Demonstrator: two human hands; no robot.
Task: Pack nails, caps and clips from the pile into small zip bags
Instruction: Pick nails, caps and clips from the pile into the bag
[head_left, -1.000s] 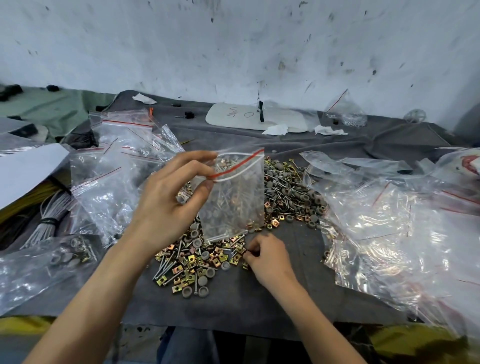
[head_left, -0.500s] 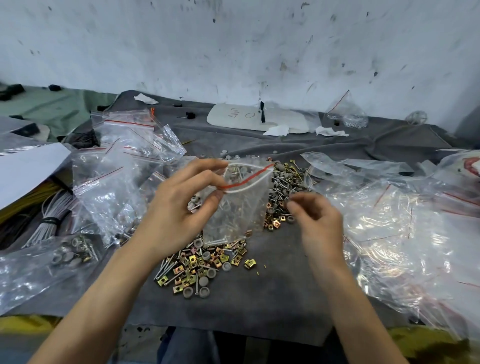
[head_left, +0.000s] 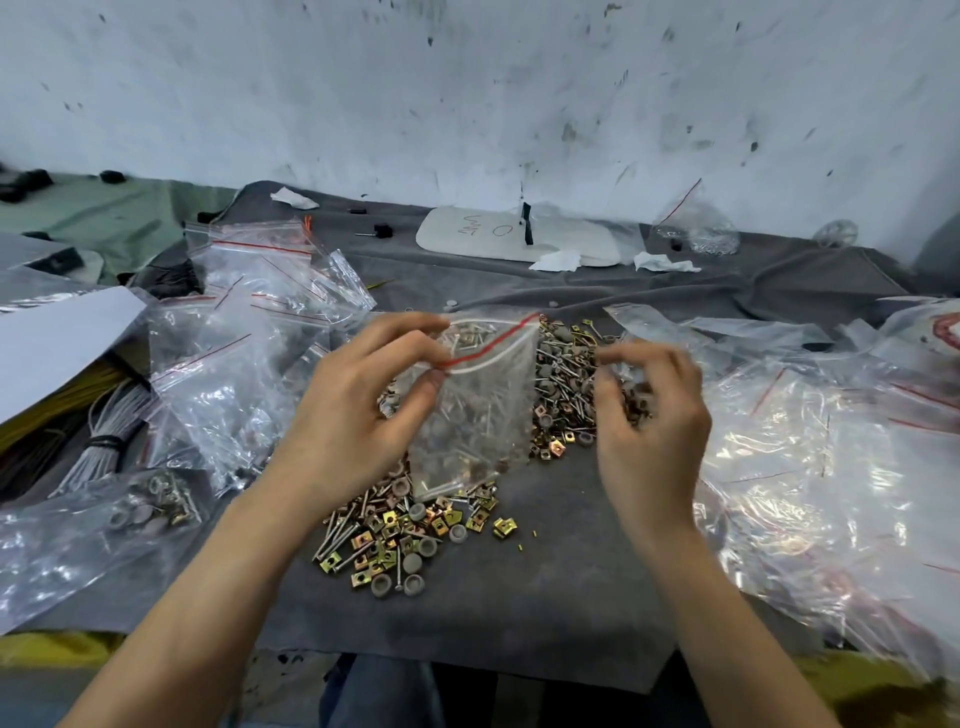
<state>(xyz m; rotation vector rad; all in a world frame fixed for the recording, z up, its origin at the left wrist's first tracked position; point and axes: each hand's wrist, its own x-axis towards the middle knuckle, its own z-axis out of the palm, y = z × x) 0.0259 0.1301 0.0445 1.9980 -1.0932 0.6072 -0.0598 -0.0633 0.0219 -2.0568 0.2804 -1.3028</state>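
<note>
Pile: nails, caps and clips (head_left: 566, 395) spread across the middle of the grey-covered desk (head_left: 519, 613), running from a near cluster (head_left: 400, 535) to a far-right mass behind the held bag; far too many pieces to count, easily some hundreds.
Empty bags, right: a loose heap of clear zip bags (head_left: 810, 441) on the right side of the desk; they overlap, so I cannot count them.
Empty bags, left: a second heap (head_left: 249, 332) at far left with red seal lines showing; at least five, the rest hidden.
Filled bag: one bag holding caps and clips (head_left: 150, 504) lies at near left.
Held zip bag: one small bag (head_left: 483, 405) hangs above the middle of the pile, mouth up and gaping, red seal line curved, with some hardware already inside.
Left hand: left hand (head_left: 358, 415) pinches the bag's left rim between thumb and fingers, holding the mouth apart.
Right hand: right hand (head_left: 649, 415) hovers just right of the bag, fingers curled together as if pinching small pieces; whether it holds any I cannot tell, as blur hides the tips.
Step in hand: likely dropping a pinch into the bag.
Doing it well: keep the mouth wide and level, bring the fingertips over the opening before releasing, and keep nail points off the thin film.
</note>
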